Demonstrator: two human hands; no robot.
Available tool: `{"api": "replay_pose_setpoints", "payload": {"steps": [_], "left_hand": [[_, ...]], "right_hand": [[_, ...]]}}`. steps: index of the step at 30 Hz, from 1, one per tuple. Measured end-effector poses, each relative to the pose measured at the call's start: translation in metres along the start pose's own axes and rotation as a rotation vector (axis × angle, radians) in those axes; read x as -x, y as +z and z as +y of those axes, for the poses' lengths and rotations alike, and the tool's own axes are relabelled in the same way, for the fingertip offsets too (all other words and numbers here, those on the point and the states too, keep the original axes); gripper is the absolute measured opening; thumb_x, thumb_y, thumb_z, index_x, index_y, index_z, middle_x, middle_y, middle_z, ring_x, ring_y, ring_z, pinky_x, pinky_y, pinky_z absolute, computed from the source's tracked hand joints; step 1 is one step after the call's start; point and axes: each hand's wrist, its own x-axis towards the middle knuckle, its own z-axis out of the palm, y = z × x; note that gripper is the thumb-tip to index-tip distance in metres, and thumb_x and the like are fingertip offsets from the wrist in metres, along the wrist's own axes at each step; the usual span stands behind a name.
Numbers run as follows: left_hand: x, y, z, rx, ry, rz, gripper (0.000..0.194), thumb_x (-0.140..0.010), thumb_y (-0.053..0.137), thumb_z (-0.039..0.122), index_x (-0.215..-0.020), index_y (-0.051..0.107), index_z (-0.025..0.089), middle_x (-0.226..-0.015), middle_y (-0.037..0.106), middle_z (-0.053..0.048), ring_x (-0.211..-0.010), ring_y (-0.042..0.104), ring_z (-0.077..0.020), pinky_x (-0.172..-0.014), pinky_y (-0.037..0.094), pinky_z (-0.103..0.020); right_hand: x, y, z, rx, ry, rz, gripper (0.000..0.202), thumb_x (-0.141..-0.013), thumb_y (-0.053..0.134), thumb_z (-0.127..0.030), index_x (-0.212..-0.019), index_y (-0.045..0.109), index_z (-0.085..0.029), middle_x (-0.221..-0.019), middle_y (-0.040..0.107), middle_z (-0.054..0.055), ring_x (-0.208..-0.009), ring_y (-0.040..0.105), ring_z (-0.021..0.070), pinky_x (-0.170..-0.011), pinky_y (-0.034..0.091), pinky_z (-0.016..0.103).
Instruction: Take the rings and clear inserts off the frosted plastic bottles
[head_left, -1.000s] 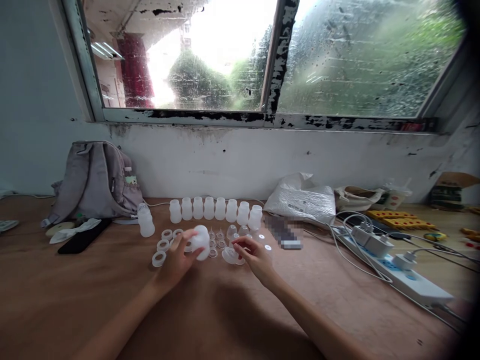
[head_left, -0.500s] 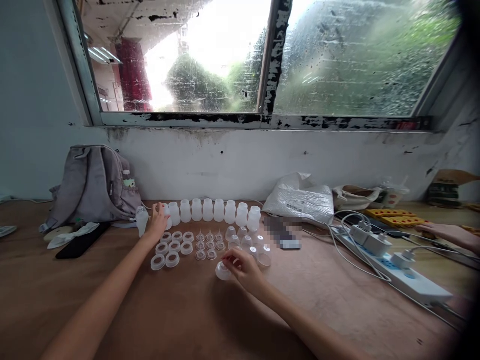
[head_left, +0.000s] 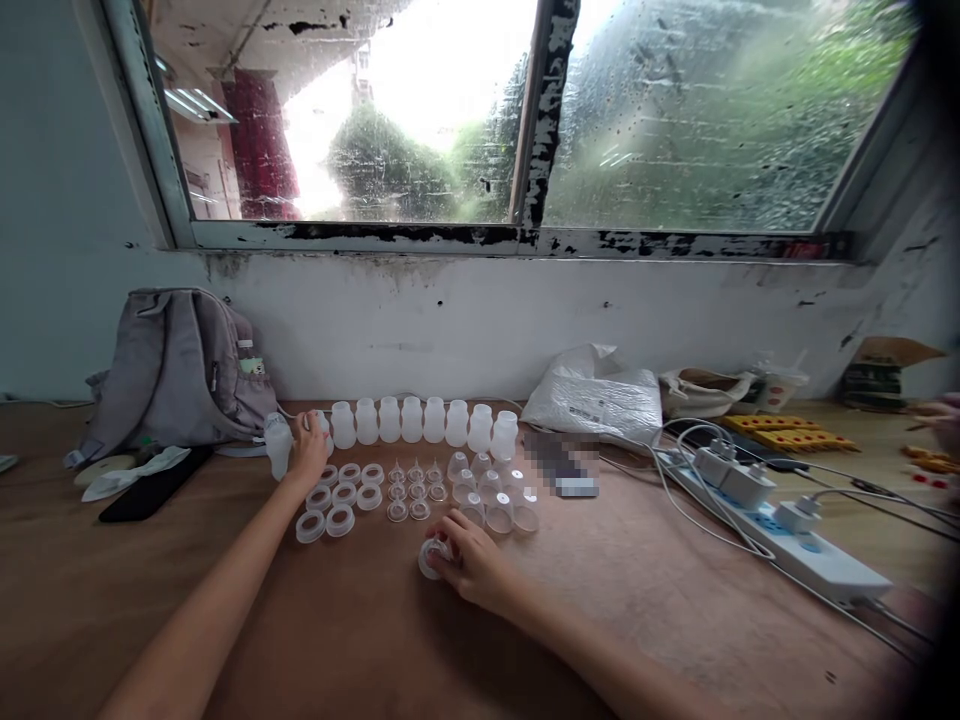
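My left hand is closed round a frosted bottle at the left part of a curved row of bottles. Beside it, a separate bottle leans at the row's left end. My right hand grips a clear round piece, a ring with something in it, low over the brown table. Between my hands lie several white rings and several clear nipples. Several clear domed caps stand just beyond my right hand.
A grey backpack and black phone are at the left. Behind right lie a silver bag and a tote. A white power strip with cables crosses the right side, near another person's hand and yellow parts.
My right hand and the round piece have moved slightly left and nearer, away from the caps. My left hand has shifted a little left among the bottles. The other person's hand has drawn back.
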Motion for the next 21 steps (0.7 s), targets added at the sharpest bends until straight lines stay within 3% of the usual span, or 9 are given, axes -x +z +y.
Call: {"api": "replay_pose_setpoints", "payload": {"steps": [3,7,11,13,18,21], "left_hand": [[0.001,0.002,0.0,0.002,0.01,0.013,0.039,-0.08,0.04,0.018,-0.117,0.029,0.011,-0.125,0.03,-0.023,-0.107,0.045,-0.0331,-0.07,0.047,-0.037],[-0.001,-0.001,0.005,0.004,0.052,0.055,0.045,-0.078,0.044,0.018,-0.119,0.027,0.009,-0.131,0.022,-0.024,-0.122,0.024,-0.0361,-0.087,0.037,-0.046],[0.013,-0.017,0.027,0.149,0.187,0.111,0.04,-0.079,0.041,0.018,-0.118,0.032,0.011,-0.133,0.022,-0.02,-0.126,0.016,-0.0319,-0.096,0.028,-0.049],[0.034,-0.029,0.044,0.293,0.299,0.045,0.033,-0.081,0.038,0.018,-0.114,0.038,0.014,-0.131,0.029,-0.016,-0.125,0.022,-0.0272,-0.097,0.028,-0.046],[0.109,-0.063,0.082,0.64,0.607,-0.334,0.028,-0.083,0.038,0.023,-0.108,0.05,0.021,-0.112,0.052,-0.008,-0.113,0.04,-0.0225,-0.097,0.029,-0.04],[0.136,-0.075,0.09,0.752,0.645,-0.466,0.032,-0.08,0.045,0.027,-0.111,0.05,0.022,-0.107,0.056,-0.009,-0.106,0.045,-0.0249,-0.094,0.03,-0.04]], "right_hand": [[0.001,0.0,0.0,0.027,0.014,-0.025,0.019,-0.073,0.055,-0.024,-0.092,0.051,-0.02,-0.088,0.048,0.004,-0.071,0.05,0.0141,-0.064,0.041,0.025],[0.001,0.001,0.001,0.037,0.024,-0.03,0.017,-0.073,0.055,-0.026,-0.089,0.052,-0.02,-0.088,0.049,0.004,-0.071,0.05,0.0144,-0.063,0.041,0.024],[0.001,0.005,0.005,0.033,0.011,0.004,0.015,-0.074,0.054,-0.025,-0.089,0.052,-0.02,-0.079,0.053,0.003,-0.065,0.05,0.0137,-0.059,0.039,0.023],[0.001,0.008,0.007,0.016,0.002,0.039,0.013,-0.075,0.052,-0.024,-0.088,0.052,-0.02,-0.072,0.054,0.001,-0.061,0.049,0.0129,-0.056,0.037,0.023],[0.0,0.012,0.007,-0.06,-0.046,0.088,0.01,-0.078,0.048,-0.024,-0.086,0.051,-0.019,-0.064,0.053,0.0,-0.055,0.048,0.0111,-0.052,0.035,0.021],[-0.002,0.013,0.007,-0.1,-0.076,0.088,0.009,-0.079,0.046,-0.023,-0.086,0.051,-0.019,-0.063,0.053,0.0,-0.054,0.047,0.011,-0.052,0.035,0.021]]}}
